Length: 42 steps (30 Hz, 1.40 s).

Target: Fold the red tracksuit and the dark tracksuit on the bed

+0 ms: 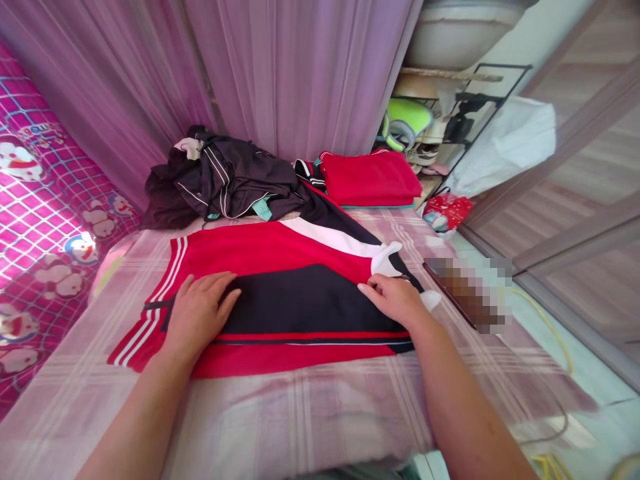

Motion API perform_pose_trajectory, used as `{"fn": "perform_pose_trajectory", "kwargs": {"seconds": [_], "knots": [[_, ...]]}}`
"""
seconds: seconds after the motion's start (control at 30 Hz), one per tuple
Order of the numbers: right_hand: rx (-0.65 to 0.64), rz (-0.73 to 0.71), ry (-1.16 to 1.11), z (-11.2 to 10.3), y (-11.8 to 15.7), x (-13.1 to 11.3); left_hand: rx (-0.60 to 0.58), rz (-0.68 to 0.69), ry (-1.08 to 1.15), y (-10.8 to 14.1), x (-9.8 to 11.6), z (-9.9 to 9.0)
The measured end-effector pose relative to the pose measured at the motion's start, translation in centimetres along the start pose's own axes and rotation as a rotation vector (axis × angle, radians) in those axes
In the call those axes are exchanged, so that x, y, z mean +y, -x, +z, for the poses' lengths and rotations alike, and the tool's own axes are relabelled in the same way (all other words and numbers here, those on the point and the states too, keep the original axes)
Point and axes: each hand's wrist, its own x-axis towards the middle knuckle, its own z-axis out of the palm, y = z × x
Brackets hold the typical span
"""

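Observation:
A red, black and white track jacket (280,300) lies on the checked bed sheet, its striped hem to the left and white collar to the right. One dark sleeve lies folded lengthwise over the body; another dark sleeve reaches toward the back. My left hand (200,310) rests flat with its fingers apart on the folded sleeve near the hem. At the collar end, my right hand (393,298) has its fingers curled and pinched on the jacket's fabric. Part of the collar is hidden behind that hand.
A rumpled heap of dark clothes (235,173) lies at the back left. Beside it sits a stack of folded red clothes (370,179). A blurred, dark-edged flat object (465,293) lies right of the jacket. Behind hang purple curtains (300,73); a rack (470,107) stands at the right.

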Motion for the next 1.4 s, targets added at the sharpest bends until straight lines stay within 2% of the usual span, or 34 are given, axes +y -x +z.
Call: {"fn": "perform_pose_trajectory", "kwargs": {"seconds": [0.1,0.23,0.33,0.47,0.53,0.6,0.7,0.8,0.87,0.93,1.0,1.13,1.27,1.4], "knots": [[-0.039,-0.051,-0.173,0.0,0.9,0.8,-0.086,0.122,0.089,0.2,1.6,0.8],[-0.005,-0.083,-0.220,0.4,1.6,1.3,-0.148,0.185,0.076,0.4,2.4,1.9],[0.023,-0.051,-0.200,0.8,1.4,1.4,-0.160,0.191,0.035,0.5,2.5,2.4],[-0.011,-0.014,-0.070,0.9,1.4,1.4,-0.150,0.193,0.008,0.6,2.7,2.7],[0.036,-0.014,-0.010,0.8,1.5,1.0,-0.144,0.188,0.005,0.6,2.9,2.8],[0.158,-0.061,0.008,0.7,1.8,-0.1,-0.137,0.183,0.007,0.6,3.0,2.8],[0.283,-0.267,-0.061,0.8,1.9,-3.2,-0.137,0.175,0.014,0.6,3.1,2.8],[0.223,-0.518,-0.095,1.7,1.4,-7.2,-0.152,0.173,0.023,0.6,3.1,2.7],[0.151,-0.624,-0.068,2.6,0.7,-9.5,-0.170,0.166,0.029,0.6,3.2,2.6],[0.074,-0.657,-0.028,3.6,-0.1,-11.1,-0.182,0.156,0.031,0.6,3.2,2.5],[0.000,-0.627,0.010,4.4,-0.9,-11.8,-0.178,0.152,0.036,0.7,3.3,2.5],[-0.038,-0.532,0.055,5.3,-1.5,-10.9,-0.136,0.125,0.040,0.8,3.0,2.9],[-0.006,-0.453,0.081,5.4,-1.3,-8.5,-0.031,0.014,0.013,0.6,2.3,3.6],[0.027,-0.363,0.094,5.3,-1.0,-6.4,0.015,0.001,-0.015,0.6,1.7,3.4]]}}
